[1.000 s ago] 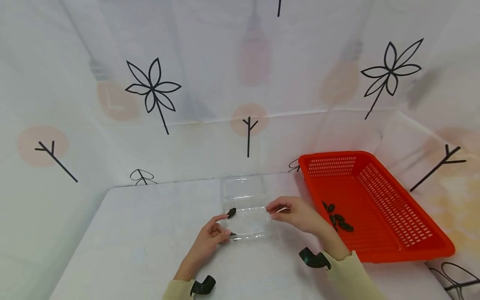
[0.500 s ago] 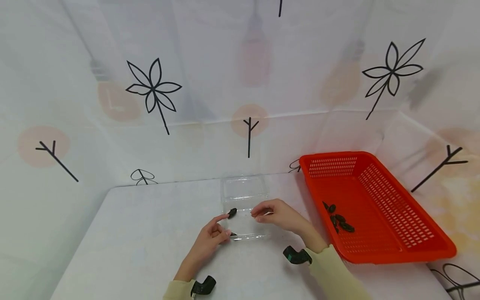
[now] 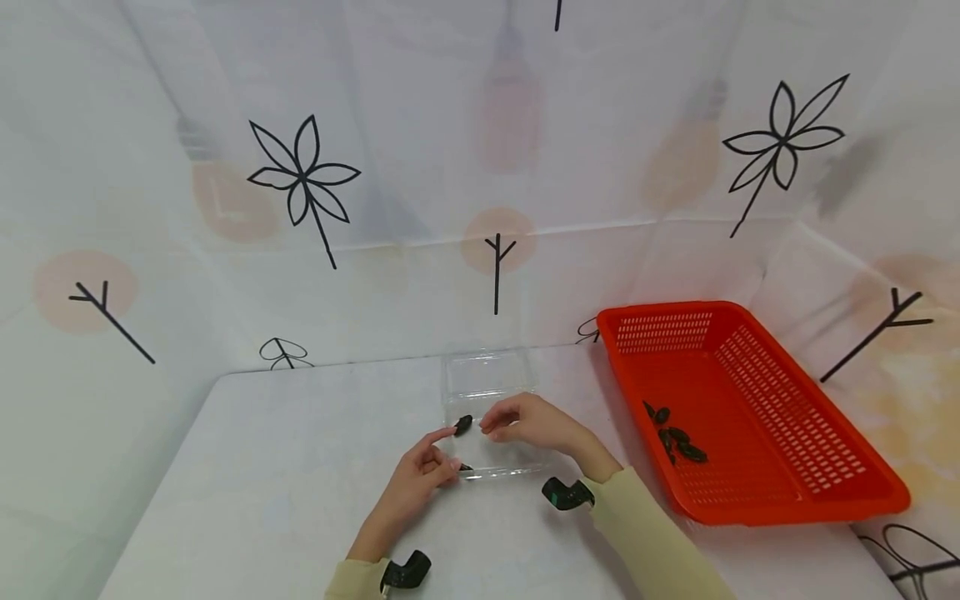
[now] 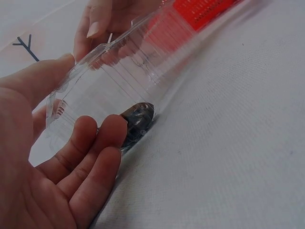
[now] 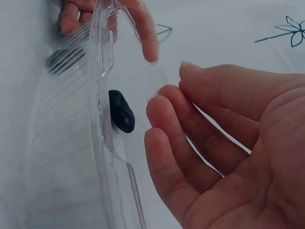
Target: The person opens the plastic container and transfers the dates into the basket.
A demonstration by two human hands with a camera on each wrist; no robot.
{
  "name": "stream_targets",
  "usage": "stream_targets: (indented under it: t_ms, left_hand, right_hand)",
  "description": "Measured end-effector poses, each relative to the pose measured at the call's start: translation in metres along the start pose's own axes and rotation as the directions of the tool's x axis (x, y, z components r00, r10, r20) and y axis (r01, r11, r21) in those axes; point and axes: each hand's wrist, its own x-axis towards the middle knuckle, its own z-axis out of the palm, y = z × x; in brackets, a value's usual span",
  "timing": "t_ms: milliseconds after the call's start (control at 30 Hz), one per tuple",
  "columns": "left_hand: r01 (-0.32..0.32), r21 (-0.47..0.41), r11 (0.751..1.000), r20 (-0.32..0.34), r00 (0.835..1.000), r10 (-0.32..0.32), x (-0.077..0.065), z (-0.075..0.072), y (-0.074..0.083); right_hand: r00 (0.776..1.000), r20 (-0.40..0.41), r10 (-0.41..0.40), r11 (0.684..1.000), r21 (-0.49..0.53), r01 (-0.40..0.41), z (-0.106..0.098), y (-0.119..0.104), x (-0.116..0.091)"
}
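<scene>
A clear plastic box [image 3: 504,473] with its hinged lid [image 3: 487,373] folded back lies at the table's middle. My left hand [image 3: 414,482] holds its near left corner, thumb at the rim and other fingers curled against the outer wall, as the left wrist view shows. Inside are two small, dark, glossy oval pieces: one [image 3: 463,425] at the left side, another [image 4: 139,119] in the near left corner. My right hand [image 3: 531,421] hovers over the box, fingers loosely bent and apart from the thumb, nothing between them; its fingertips are close to the first dark oval piece [image 5: 122,112].
A red perforated plastic basket [image 3: 757,450] stands on the right of the table, with several similar dark oval pieces [image 3: 678,436] at its left side. A white patterned cloth [image 3: 405,192] hangs behind and at the sides of the white table [image 3: 285,483].
My right hand has moved left from the box's right edge to over its middle, near the dark oval piece. My left hand has stayed at the corner.
</scene>
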Motion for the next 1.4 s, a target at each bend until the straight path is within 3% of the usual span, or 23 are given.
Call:
stream_targets:
  t_ms: [333,700,900,1167,1400]
  left_hand:
    - [0.004,-0.041,0.999,-0.004,1.000,-0.004,-0.001,0.001,0.003]
    - [0.002,-0.030,1.000,0.002,1.000,-0.002,-0.001,0.001,0.002]
    - [0.004,-0.020,1.000,0.001,1.000,-0.004,-0.002,0.001,0.004]
    - [-0.005,-0.027,1.000,0.011,1.000,0.006,0.001,0.002,0.002]
    - [-0.004,-0.034,0.999,0.005,1.000,0.004,0.001,0.001,-0.001]
  right_hand:
    - [0.997,0.072,-0.007,0.999,-0.041,0.010,0.002,0.002,0.027]
    - [0.981,0.188,0.046,0.997,-0.068,-0.034,0.002,-0.005,0.049]
    - [0.951,0.295,0.090,0.993,-0.098,-0.063,0.005,-0.004,0.061]
    - [0.884,0.439,0.161,0.986,-0.106,-0.127,0.011,0.001,0.071]
    - [0.862,0.479,0.166,0.986,-0.065,-0.154,0.014,0.005,0.073]
